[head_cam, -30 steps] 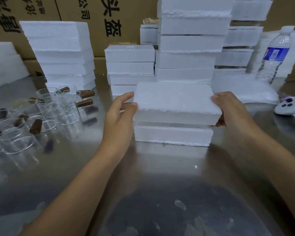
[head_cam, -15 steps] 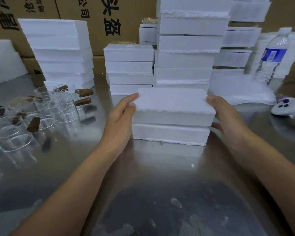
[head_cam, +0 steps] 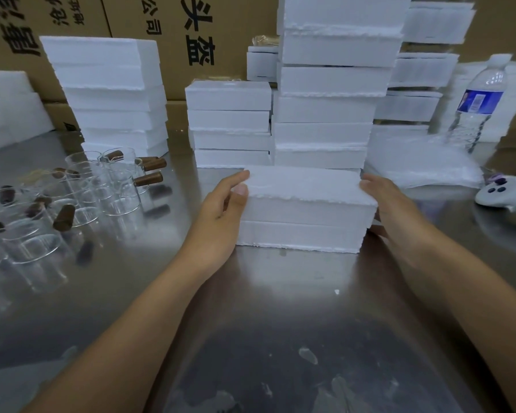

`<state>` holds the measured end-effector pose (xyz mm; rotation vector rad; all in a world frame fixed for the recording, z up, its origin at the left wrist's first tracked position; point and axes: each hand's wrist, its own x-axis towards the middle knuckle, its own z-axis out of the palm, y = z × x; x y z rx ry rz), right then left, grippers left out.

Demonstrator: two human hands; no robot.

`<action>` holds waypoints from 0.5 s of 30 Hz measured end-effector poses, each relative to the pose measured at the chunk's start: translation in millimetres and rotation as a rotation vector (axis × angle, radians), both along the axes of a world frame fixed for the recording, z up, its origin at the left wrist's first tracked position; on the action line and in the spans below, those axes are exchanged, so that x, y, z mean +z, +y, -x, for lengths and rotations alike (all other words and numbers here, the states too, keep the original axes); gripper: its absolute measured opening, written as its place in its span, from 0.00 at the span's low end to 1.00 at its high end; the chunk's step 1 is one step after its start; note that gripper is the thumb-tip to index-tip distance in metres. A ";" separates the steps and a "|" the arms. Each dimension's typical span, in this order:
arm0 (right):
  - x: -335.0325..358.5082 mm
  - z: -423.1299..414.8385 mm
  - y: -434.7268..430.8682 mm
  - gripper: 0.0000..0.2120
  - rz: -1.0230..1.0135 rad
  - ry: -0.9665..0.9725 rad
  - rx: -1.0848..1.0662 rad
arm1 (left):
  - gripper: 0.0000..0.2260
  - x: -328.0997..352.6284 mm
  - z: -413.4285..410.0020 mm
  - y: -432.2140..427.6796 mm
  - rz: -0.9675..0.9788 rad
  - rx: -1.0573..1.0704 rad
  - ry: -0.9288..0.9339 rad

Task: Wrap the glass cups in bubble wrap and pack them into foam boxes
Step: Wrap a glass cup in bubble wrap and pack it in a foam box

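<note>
Since only the head view is supplied, every entry below is drawn from it.

1. Foam box (head_cam: pixel 306 210): white, two stacked halves, seam running level across the near face. Stands at the centre of the steel table (head_cam: pixel 280 323), just in front of the foam box stacks (head_cam: pixel 322 114).
2. Left hand (head_cam: pixel 221 216): at the box's left end, thumb and forefinger pinching the upper half near its ragged top edge. The other fingers are hidden.
3. Right hand (head_cam: pixel 390 207): curled round the right end, fingers over the top corner, thumb low by the seam.
4. Glass cups (head_cam: pixel 87 186): clear, with brown wooden handles, clustered on the table well to the left. They are unwrapped and apart from both hands.
5. Bubble wrap (head_cam: pixel 423 162): flat pile, right rear, near a water bottle (head_cam: pixel 477 105).
6. White controller (head_cam: pixel 507 195): at the right edge.

Handling note (judgement): the step concerns the upper half, either seating it or lifting it off. Which one cannot be told. In either case:
- Keep both ends level so the half moves straight and does not jam on one side.
- Grip lightly, because foam edges of this kind probably crumble under hard fingertips.
- Steady the lower half against the slick table.
- If opening, set the upper half down near the box, clear of the cups.
</note>
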<state>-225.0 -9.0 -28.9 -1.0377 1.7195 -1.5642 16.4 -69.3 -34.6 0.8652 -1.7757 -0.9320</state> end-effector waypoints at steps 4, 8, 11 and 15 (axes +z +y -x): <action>3.7 -1.3 2.2 0.11 -0.058 -0.075 -0.011 | 0.14 -1.5 0.1 5.1 -0.137 -0.046 0.102; 9.4 -3.3 7.4 0.21 -0.095 -0.184 -0.018 | 0.11 4.6 4.8 5.6 -0.311 -0.031 0.284; 10.4 -9.5 10.3 0.16 -0.116 -0.151 0.024 | 0.16 6.9 4.4 0.7 -0.477 -0.011 0.370; 15.4 -13.8 11.5 0.10 -0.169 -0.197 0.047 | 0.49 10.0 5.0 5.4 -0.588 -0.085 0.157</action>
